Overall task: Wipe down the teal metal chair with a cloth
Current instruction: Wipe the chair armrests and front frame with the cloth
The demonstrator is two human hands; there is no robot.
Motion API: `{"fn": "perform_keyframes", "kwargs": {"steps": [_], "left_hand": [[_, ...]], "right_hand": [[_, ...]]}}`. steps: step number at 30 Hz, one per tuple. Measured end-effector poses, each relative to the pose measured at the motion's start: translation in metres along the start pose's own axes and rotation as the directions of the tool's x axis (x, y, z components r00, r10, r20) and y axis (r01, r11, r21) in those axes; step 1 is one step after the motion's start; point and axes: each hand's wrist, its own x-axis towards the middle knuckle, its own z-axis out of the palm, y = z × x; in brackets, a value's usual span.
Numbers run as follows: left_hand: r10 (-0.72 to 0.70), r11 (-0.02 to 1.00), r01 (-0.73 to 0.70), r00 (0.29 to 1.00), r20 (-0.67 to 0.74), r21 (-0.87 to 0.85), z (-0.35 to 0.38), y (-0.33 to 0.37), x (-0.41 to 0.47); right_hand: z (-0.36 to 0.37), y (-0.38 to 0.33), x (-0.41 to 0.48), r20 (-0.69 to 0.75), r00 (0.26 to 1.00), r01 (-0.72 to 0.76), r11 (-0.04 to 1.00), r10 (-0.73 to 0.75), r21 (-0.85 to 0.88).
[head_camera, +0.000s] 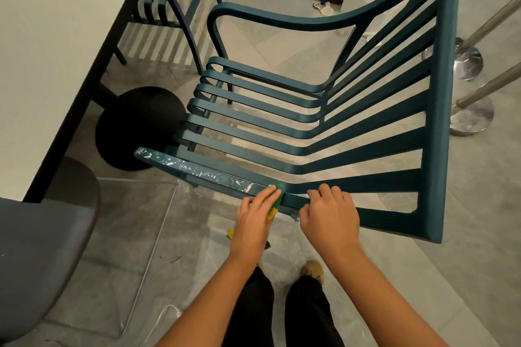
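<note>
Head view: we see the teal metal chair point(380, 184) standing on the grey floor point(127, 234) beside the white tabletop point(42, 65), its seat and back made of slats. Its near armrest point(197, 170) is flecked with white residue along the left stretch and looks clean toward the back. Our right hand point(329, 214) curls its grip round that armrest, thumb underneath. Just left of it, our left hand point(252, 222) lies with its grip flat, fingers straight, pressing a green and yellow cloth point(277, 191) onto the rail
</note>
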Motion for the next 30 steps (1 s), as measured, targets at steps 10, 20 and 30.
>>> {"fn": "perform_keyframes", "kwargs": {"steps": [10, 20, 30], "left_hand": [[-0.057, 0.998, 0.057, 0.998, -0.013, 0.024, 0.002, -0.03, 0.008], [-0.043, 0.996, 0.046, 0.998, -0.039, 0.082, -0.022, -0.056, 0.017], [0.158, 0.979, -0.148, 0.986, -0.058, 0.14, -0.005, -0.018, 0.01]], "right_hand": [[0.01, 0.003, 0.001, -0.031, 1.0, 0.002, 1.0, -0.002, 0.003], [0.013, -0.001, 0.0, -0.049, 0.998, -0.038, 0.999, 0.039, 0.011], [0.023, -0.033, 0.021, -0.015, 0.999, -0.045, 0.972, 0.05, 0.229]]}}
